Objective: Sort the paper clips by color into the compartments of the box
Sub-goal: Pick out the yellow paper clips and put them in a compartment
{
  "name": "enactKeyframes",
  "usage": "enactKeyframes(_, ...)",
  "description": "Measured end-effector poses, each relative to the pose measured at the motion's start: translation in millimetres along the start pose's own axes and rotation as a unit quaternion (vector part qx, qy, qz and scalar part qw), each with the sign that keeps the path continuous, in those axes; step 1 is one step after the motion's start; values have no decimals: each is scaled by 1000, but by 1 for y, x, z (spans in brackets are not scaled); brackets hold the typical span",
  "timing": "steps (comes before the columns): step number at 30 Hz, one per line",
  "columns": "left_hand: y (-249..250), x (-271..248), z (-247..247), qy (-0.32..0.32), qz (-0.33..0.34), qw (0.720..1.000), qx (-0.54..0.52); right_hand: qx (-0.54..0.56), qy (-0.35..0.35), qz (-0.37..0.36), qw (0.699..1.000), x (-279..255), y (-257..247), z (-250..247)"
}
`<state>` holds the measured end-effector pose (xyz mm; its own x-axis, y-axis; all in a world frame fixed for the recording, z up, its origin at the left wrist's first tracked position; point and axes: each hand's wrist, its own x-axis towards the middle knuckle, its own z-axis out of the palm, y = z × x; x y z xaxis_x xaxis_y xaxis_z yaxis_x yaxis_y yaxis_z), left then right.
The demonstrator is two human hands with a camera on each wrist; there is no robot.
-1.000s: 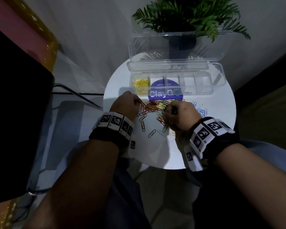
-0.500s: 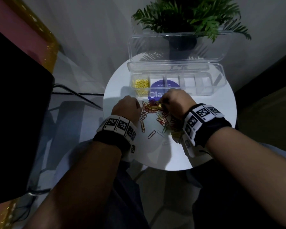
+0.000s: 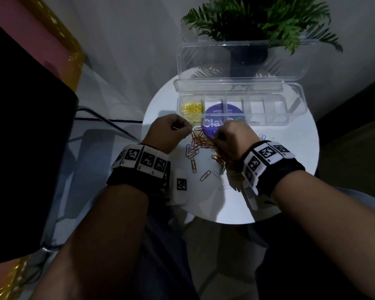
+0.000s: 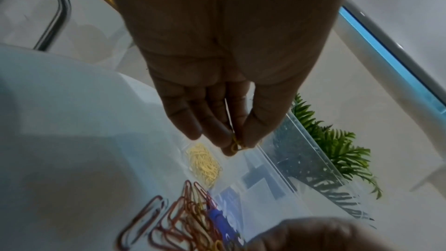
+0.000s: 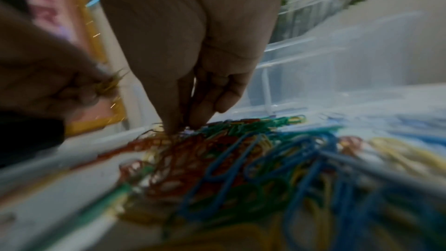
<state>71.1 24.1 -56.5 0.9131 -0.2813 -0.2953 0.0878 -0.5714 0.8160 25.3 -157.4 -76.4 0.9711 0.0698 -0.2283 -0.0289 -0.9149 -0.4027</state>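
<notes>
**Left hand lifted from pile, yellow clip pinched**

Since 0.5 s ago, left hand [image 3: 168, 135] rose off the desk [image 3: 290, 169] toward the box [image 3: 294, 109]; right hand [image 3: 234, 137] stayed on the clip pile [image 3: 206, 141].

Head view: yellow clips [image 3: 192, 109] fill the box's leftmost compartment. Pile lies just before the box.

Left wrist view: thumb and fingers [image 4: 217, 121] pinch a yellow clip [image 4: 235, 145] above the box.

Right wrist view: blurred. Right hand's fingertips [image 5: 173, 121], drawn narrow, dig into red clips; whether one is held, cannot tell.
</notes>
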Motion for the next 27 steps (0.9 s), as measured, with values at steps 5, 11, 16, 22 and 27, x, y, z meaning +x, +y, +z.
enactKeyframes(5, 2, 0, 1, -6, -8, 999, -50, 170, 11, 60, 983, -14, 0, -8)
enactKeyframes(11, 5, -3, 6, -21, 4, 999, -39, 261, -19, 102, 960, -28, 5, -15)
enactKeyframes(16, 5, -4, 14, -21, 4, 1000, -13, 266, -8, 116, 957, -33, 12, -19)
enactKeyframes(22, 10, -4, 17, -29, 16, 999, -6, 357, -21, 149, 922, -34, 15, -18)
enactKeyframes(27, 25, 12, 2, 66, 26, 995, -70, 411, -10, 116, 904, -27, 11, -28)
